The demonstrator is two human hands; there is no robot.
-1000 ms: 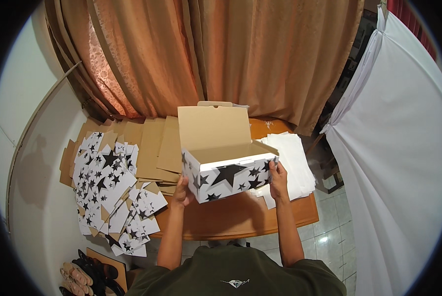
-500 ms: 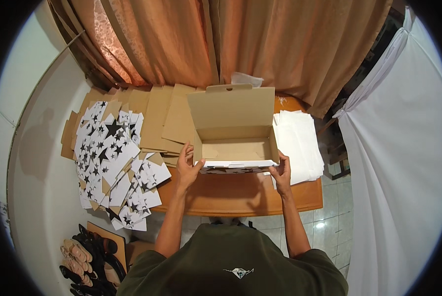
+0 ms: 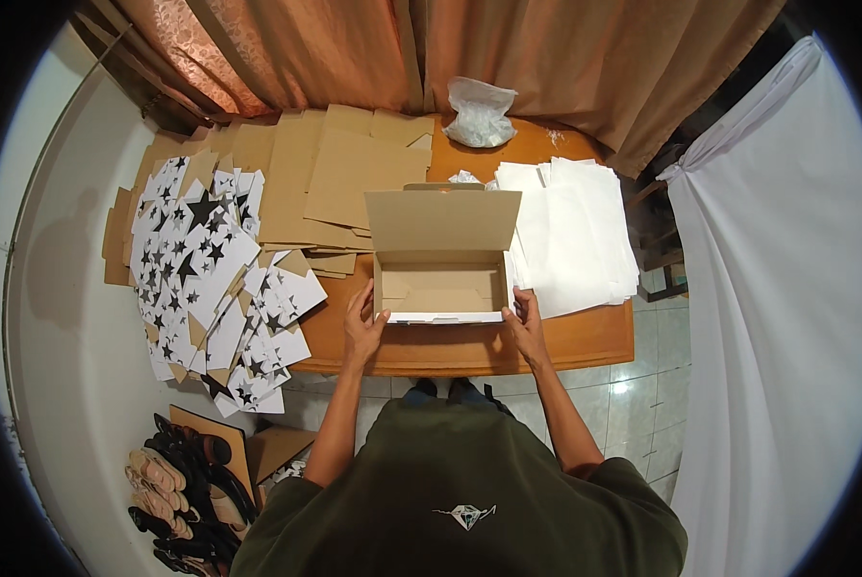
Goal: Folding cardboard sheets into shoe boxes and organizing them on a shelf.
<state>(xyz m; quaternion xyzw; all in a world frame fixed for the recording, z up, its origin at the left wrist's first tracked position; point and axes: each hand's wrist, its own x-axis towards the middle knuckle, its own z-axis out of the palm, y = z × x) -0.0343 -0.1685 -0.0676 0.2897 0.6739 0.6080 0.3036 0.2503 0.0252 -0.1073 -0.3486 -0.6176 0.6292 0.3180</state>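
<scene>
A cardboard box [image 3: 442, 221] with brown inner walls and its lid raised is between my hands, at the front middle of the table. Its inside holds nothing that I can see. My left hand [image 3: 362, 327] grips the box's near left corner, thumb on the front edge. At the near right corner, my right hand [image 3: 525, 327] clasps it the same way. Left of the box lies a heap of flat card pieces printed with black stars [image 3: 186, 264]. A stack of white paper sheets [image 3: 575, 240] rests just right of the box.
Plain brown cardboard blanks [image 3: 344, 178] overlap at the back left of the wooden table [image 3: 585, 341]. A clear plastic bag [image 3: 480, 115] stands at the back, before orange-brown curtains [image 3: 546, 58]. Shoes [image 3: 190, 490] are piled at the lower left. A white cloth [image 3: 767, 337] hangs on the right.
The box and both hands have come lower relative to the table, with the right hand shifting a little left. My view has tilted, so more of the table's back and the plastic bag shows.
</scene>
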